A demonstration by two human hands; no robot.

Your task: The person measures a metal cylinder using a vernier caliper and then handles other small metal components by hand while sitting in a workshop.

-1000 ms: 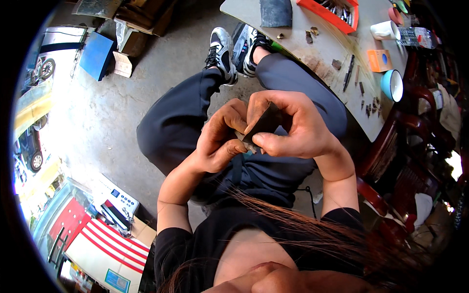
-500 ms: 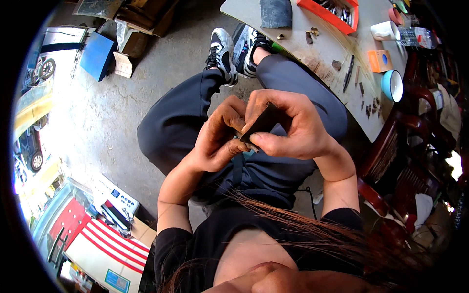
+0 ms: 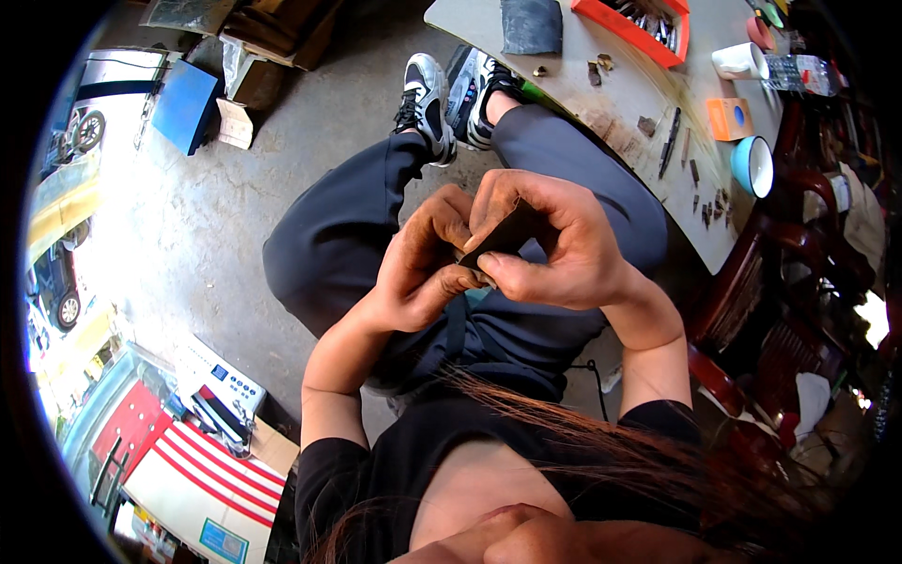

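Both hands meet over my lap, fingertips touching. My right hand (image 3: 554, 240) is closed on a folded piece of dark sandpaper (image 3: 507, 232), pinched between thumb and curled fingers. My left hand (image 3: 423, 254), its fingers smeared with brown dust, pinches a small piece against the sandpaper's lower end. Only a pale bit of that piece (image 3: 485, 280) shows beside the right thumb; the rest is hidden by the fingers.
At upper right stands a grey table (image 3: 634, 94) with a dark sheet (image 3: 532, 25), a red tray of small tools (image 3: 639, 28), a black pen (image 3: 670, 141), small brown chips (image 3: 716, 207), an orange box (image 3: 730, 118), a blue cup (image 3: 752, 166) and a white mug (image 3: 740, 61). Dark wooden chairs (image 3: 752, 301) stand right.
The hands stay together over the lap. The right hand and the sandpaper have shifted and tilted very slightly; the grip of both hands is the same.
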